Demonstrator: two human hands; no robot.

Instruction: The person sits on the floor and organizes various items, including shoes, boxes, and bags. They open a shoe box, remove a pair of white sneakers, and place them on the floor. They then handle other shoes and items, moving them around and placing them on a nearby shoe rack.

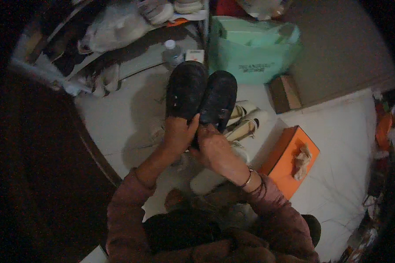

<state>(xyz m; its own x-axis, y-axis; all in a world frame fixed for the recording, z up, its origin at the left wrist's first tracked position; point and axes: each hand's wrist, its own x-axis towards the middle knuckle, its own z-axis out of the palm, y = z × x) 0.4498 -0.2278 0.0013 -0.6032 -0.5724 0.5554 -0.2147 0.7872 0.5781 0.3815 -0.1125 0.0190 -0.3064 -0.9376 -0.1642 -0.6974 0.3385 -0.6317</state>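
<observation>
Two dark shoes are held up side by side, toes pointing away from me. My left hand point(178, 133) grips the heel end of the left dark shoe point(187, 88). Around the heel end of the right dark shoe point(219, 98), which shows a small buckle, my right hand point(214, 143) is closed. Both hands nearly touch, and the heels are hidden behind them. Beyond and below, a pair of light-coloured shoes point(247, 126) rests on the tiled floor. An orange box point(284, 164) with crumpled paper point(302, 162) on it stands to the right.
A pale green bag point(250, 62) bearing writing stands at the back, with a small brown box point(284, 93) beside it. At the upper left, a rack point(144, 57) holds shoes and plastic-wrapped things. A clear bottle with a white cap point(172, 54) stands near a small white box point(195, 56).
</observation>
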